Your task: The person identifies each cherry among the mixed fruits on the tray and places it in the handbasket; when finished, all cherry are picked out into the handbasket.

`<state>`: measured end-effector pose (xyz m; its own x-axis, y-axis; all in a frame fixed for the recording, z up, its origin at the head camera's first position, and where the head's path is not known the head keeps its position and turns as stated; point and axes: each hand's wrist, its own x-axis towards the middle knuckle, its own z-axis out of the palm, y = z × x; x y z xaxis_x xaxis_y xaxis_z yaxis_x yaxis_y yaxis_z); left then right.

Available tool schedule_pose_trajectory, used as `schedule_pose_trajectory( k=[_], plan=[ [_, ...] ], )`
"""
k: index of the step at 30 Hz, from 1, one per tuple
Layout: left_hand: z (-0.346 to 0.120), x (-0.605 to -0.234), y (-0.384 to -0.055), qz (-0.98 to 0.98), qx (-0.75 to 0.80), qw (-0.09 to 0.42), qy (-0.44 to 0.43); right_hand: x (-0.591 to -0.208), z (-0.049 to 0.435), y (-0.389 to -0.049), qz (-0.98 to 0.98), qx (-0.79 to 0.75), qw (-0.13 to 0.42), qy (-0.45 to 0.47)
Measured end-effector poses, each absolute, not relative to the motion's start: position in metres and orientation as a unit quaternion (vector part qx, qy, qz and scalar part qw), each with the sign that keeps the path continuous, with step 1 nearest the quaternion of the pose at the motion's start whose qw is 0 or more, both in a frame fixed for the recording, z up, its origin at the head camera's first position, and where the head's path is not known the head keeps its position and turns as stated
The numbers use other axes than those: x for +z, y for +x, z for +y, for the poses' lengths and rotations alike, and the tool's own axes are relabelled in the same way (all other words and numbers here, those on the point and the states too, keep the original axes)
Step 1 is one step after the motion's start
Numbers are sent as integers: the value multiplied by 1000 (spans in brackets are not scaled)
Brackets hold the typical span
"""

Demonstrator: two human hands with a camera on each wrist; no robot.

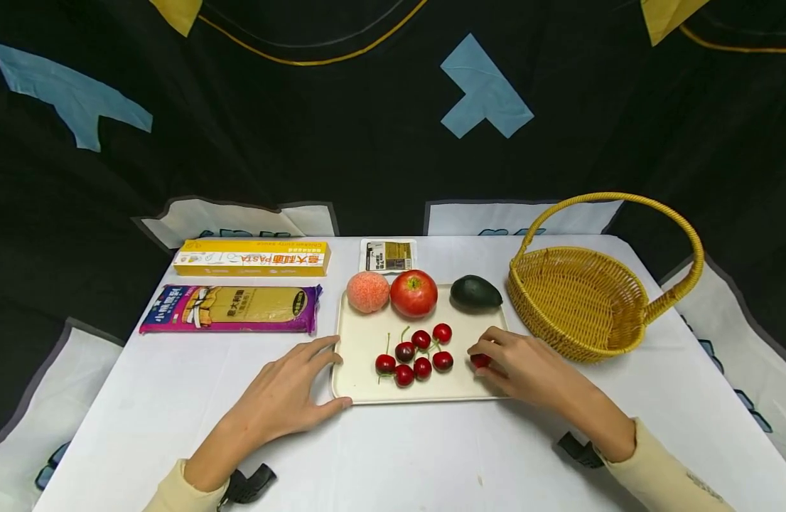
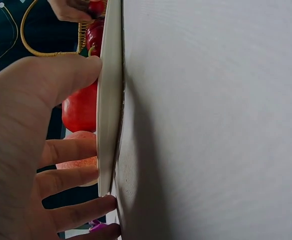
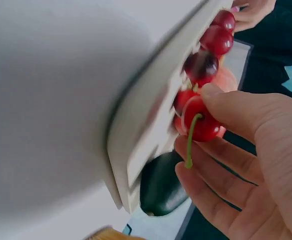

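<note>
Right hand [image 1: 521,363], fingers clamped on a cherry [image 3: 200,125] over the right part of a cream tray [image 1: 359,341]; whether this cherry touches the tray is hard to judge. Left hand [image 1: 283,391], fingers apart, touches the tray's left edge. Seven other cherries [image 1: 404,375] lie mid-tray, near a peach [image 1: 368,292], an apple [image 1: 414,294] and an avocado [image 1: 475,293].

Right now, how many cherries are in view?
8: one cherry held in the right hand; four nearer cherries and three farther cherries clustered on the tray. The right hand could be hiding others.
</note>
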<state>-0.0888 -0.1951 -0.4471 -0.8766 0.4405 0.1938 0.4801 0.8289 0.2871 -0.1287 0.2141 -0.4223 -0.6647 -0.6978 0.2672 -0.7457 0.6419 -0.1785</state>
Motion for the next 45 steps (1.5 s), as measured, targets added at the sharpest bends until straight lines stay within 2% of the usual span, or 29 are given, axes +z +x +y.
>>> schedule_pose_trajectory(
  k=[16, 31, 45],
  plan=[
    [-196, -448, -87, -954, -156, 71, -245, -390, 246, -161, -888, 157, 191, 389],
    [-197, -450, -87, -955, -141, 81, -246, -399, 280, -189, -881, 223, 231, 348],
    [-198, -449, -86, -956, -143, 80, -245, -417, 306, -209, -897, 203, 245, 305]
  ],
)
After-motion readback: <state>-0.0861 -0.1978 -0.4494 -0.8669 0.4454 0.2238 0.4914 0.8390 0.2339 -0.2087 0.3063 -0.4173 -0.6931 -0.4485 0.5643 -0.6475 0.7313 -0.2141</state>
